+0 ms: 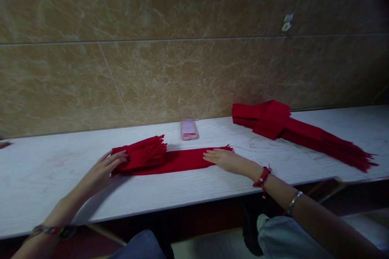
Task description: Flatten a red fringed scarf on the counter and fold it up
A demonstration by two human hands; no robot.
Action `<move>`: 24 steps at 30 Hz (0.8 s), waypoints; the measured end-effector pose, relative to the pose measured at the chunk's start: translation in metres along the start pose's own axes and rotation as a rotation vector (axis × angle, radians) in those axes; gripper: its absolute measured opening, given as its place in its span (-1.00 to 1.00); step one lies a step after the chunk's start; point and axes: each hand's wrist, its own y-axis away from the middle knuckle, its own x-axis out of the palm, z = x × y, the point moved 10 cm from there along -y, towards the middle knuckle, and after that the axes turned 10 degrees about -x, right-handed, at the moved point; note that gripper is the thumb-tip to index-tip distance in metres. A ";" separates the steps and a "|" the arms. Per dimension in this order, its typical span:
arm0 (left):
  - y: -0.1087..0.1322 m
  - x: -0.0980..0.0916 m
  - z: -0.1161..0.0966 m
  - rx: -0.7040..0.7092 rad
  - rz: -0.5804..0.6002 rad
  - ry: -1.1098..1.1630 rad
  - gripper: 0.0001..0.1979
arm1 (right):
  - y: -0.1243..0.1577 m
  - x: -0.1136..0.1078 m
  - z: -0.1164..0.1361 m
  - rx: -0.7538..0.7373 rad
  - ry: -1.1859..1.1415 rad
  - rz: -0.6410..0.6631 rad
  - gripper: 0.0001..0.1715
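Note:
A red fringed scarf [179, 160] lies lengthwise on the white table [188, 192], its left end folded back on itself so the fringe points right. My left hand [105, 168] rests flat on that folded left end, fingers stretched out. My right hand [223, 158] lies flat on the scarf's right end, fingers extended and pressing the cloth down. Neither hand grips anything.
A second red scarf [291, 127], knotted or wrapped at its middle, lies at the back right with its fringe trailing right. A small pink-and-white box [189, 129] stands against the marble wall [182, 48]. My knees show below the table's front edge.

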 end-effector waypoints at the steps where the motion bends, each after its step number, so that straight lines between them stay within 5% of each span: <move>1: 0.002 -0.001 0.001 -0.001 -0.007 0.013 -0.73 | 0.001 0.000 0.000 0.004 -0.017 0.002 -0.38; 7: -0.021 -0.023 -0.007 -0.050 0.098 0.058 -0.73 | 0.006 -0.020 0.000 0.049 -0.263 0.040 -0.35; 11: -0.067 -0.060 -0.073 0.113 -0.081 0.076 -0.76 | -0.003 -0.047 0.000 0.098 -0.267 -0.053 -0.56; 14: -0.086 -0.044 -0.148 0.363 0.013 0.124 -0.81 | -0.013 -0.047 0.009 0.079 -0.168 -0.071 -0.66; 17: -0.089 -0.011 -0.193 0.460 0.119 0.096 -0.81 | -0.013 -0.033 0.019 0.024 -0.030 -0.030 -0.68; 24: -0.086 0.021 -0.196 0.407 0.087 0.086 -0.81 | 0.012 -0.025 0.012 0.024 0.012 -0.156 -0.60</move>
